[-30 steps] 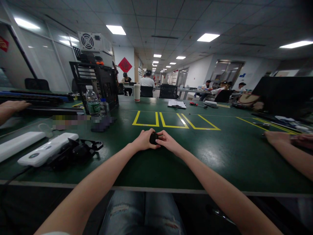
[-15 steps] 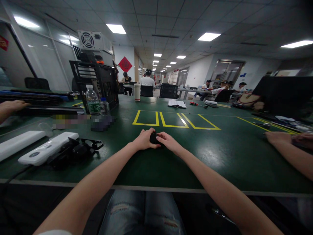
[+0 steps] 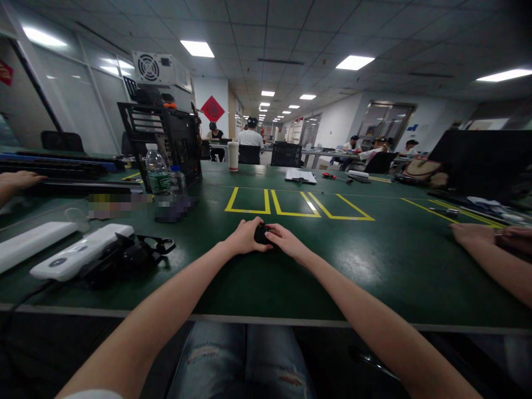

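Low over the green tabletop [image 3: 233, 288], a small black object [image 3: 260, 235] sits between my two hands; its kind is too dark and too covered to make out. My left hand [image 3: 246, 235] curls its fingers and thumb around it from the left. From the other side, the bent fingers and thumb of my right hand [image 3: 282, 238] close on its right edge. Three yellow tape outlines [image 3: 249, 211] lie just beyond my hands.
On the left are white power strips [image 3: 78, 252], black straps [image 3: 131, 252], water bottles [image 3: 158, 174] and an open computer case [image 3: 183, 138]. A cup [image 3: 233, 156], clipboard [image 3: 300, 176] and screwdriver [image 3: 330, 175] stand or lie farther back. Other people's hands [image 3: 474, 235] [image 3: 19, 180] are at both sides.
Almost nothing differs. Both hands stay in place around the black object, with at most a slight shift of the fingers, and a little more of it shows.
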Action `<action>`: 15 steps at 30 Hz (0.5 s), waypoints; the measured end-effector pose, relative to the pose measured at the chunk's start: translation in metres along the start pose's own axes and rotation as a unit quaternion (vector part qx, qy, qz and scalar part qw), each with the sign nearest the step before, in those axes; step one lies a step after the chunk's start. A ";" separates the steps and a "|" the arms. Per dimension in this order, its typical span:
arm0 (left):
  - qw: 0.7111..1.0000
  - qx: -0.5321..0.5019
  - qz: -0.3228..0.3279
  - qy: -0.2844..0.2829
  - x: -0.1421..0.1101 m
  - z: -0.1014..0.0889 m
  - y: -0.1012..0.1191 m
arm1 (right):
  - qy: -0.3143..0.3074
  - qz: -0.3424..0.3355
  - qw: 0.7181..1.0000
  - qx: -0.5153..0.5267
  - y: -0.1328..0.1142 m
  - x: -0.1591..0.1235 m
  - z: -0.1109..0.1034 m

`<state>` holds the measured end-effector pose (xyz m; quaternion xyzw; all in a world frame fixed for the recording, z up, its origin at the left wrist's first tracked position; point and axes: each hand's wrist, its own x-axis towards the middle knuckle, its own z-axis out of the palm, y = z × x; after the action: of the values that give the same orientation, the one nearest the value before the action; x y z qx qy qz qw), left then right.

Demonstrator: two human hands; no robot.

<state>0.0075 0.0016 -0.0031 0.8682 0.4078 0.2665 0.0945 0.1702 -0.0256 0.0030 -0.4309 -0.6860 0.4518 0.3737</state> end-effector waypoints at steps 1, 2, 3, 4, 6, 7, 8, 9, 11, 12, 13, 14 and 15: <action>1.000 0.001 0.006 0.000 0.000 0.000 0.000 | -0.006 -0.002 1.000 0.000 0.000 0.000 -0.001; 1.000 0.001 0.016 0.000 0.000 0.000 0.000 | -0.016 -0.005 1.000 0.005 0.001 0.000 -0.001; 1.000 0.002 0.024 0.001 0.000 0.000 0.000 | -0.027 -0.009 1.000 0.014 0.001 0.000 -0.002; 1.000 0.004 0.029 0.003 0.000 0.000 0.000 | -0.036 -0.014 0.999 0.025 0.002 0.000 -0.002; 1.000 0.010 0.029 0.006 0.000 -0.001 0.001 | -0.046 -0.024 0.998 0.043 0.004 0.000 -0.002; 1.000 0.011 0.029 0.006 0.000 -0.002 0.002 | -0.044 -0.028 0.998 0.045 0.005 0.001 -0.001; 1.000 0.012 0.027 0.005 0.000 -0.002 0.003 | -0.036 -0.031 0.998 0.040 0.006 0.001 -0.001; 1.000 0.011 0.026 0.003 0.000 -0.003 0.003 | -0.023 -0.034 0.999 0.030 0.007 0.002 0.000; 1.000 0.007 0.022 0.001 0.000 -0.003 0.004 | 0.003 -0.039 0.999 0.004 0.008 0.003 0.001; 1.000 0.006 0.020 0.001 0.000 -0.003 0.004 | 0.014 -0.040 0.999 -0.006 0.008 0.004 0.002; 1.000 0.004 0.018 0.003 0.000 -0.003 0.004 | 0.020 -0.038 0.999 -0.012 0.008 0.004 0.002; 1.000 0.004 0.017 0.003 0.000 -0.003 0.003 | 0.023 -0.034 0.999 -0.013 0.007 0.005 0.002; 1.000 0.004 0.015 0.003 0.000 -0.002 0.003 | 0.025 -0.028 0.999 -0.010 0.007 0.005 0.002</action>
<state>0.0080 -0.0005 -0.0004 0.8738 0.3958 0.2693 0.0859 0.1684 -0.0201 -0.0035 -0.4266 -0.6927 0.4232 0.3988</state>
